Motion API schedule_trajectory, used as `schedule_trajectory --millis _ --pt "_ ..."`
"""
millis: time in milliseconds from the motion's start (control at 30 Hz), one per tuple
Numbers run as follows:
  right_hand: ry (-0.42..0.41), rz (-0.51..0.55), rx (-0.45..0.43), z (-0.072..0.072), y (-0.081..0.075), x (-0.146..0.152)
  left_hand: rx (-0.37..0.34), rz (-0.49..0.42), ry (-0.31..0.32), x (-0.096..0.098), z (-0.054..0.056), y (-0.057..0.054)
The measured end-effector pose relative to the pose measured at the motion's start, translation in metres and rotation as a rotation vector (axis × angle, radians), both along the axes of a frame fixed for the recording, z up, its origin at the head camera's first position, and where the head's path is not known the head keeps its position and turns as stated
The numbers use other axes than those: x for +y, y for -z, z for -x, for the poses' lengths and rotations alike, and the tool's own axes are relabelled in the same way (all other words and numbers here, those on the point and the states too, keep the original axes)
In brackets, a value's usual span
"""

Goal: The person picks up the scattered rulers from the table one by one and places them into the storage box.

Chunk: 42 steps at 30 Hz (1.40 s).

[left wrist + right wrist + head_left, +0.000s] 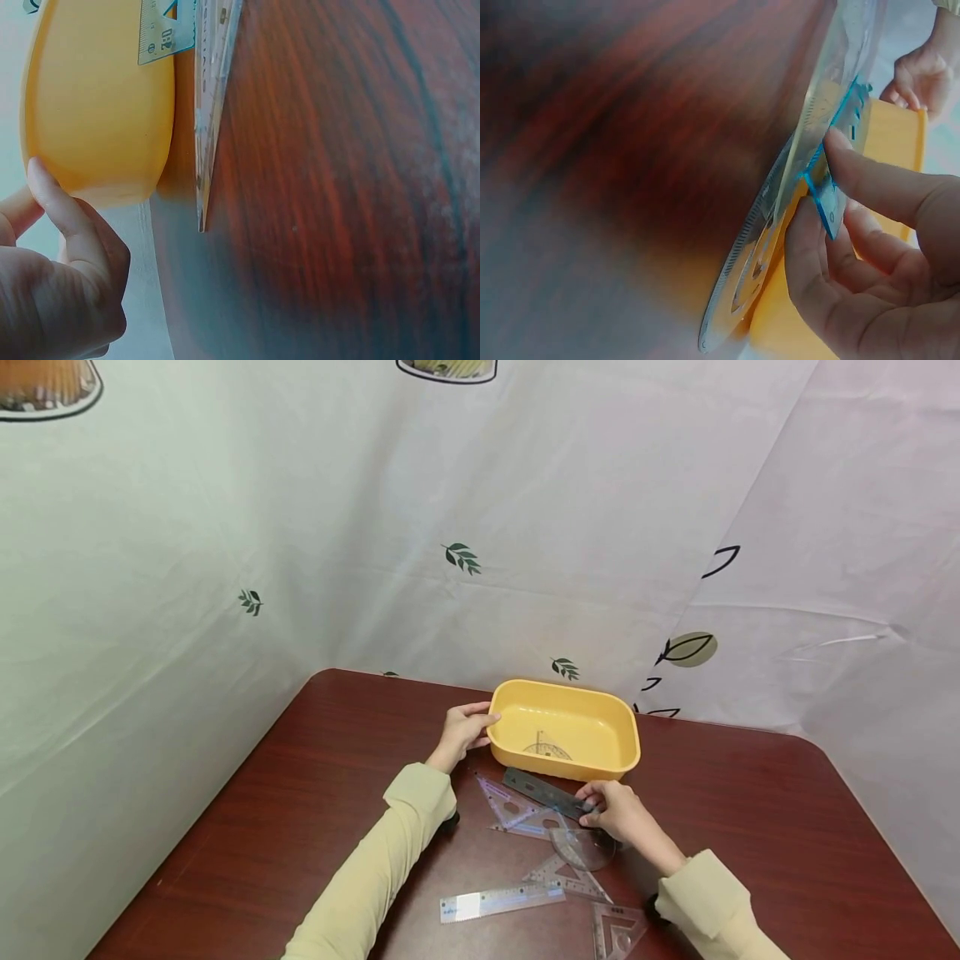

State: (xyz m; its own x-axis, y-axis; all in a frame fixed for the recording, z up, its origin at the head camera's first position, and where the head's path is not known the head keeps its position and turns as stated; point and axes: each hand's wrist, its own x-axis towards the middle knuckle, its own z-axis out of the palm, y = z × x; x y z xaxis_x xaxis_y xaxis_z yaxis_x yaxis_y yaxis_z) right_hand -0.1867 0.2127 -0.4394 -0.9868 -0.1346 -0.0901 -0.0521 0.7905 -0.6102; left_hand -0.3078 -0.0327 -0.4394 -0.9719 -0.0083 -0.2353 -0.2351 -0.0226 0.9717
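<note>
My left hand grips the left end of a yellow plastic basin, thumb over its rim. Close in front of the basin, my right hand pinches a translucent ruler by its right end. That ruler looks dark in the head view; its edge shows blue in the right wrist view, between thumb and fingers. A clear protractor lies just below the right hand. Beside the ruler is a purple-tinted set square. Inside the basin, a protractor and part of a set square are visible.
Nearer me on the dark red wooden table lie a clear ruler, a set square and another small set square. A white cloth wall with leaf prints stands right behind the table's back edge.
</note>
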Motion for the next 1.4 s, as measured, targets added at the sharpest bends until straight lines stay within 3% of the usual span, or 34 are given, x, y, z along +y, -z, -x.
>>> schedule_trajectory --millis 667,1400 --pt "-0.106 0.072 0.007 -0.005 -0.025 0.013 0.003 -0.016 -0.006 -0.002 0.002 0.002" --pt "-0.064 0.187 -0.022 0.013 -0.048 0.019 0.001 0.0 -0.002 -0.001 0.0 0.001"
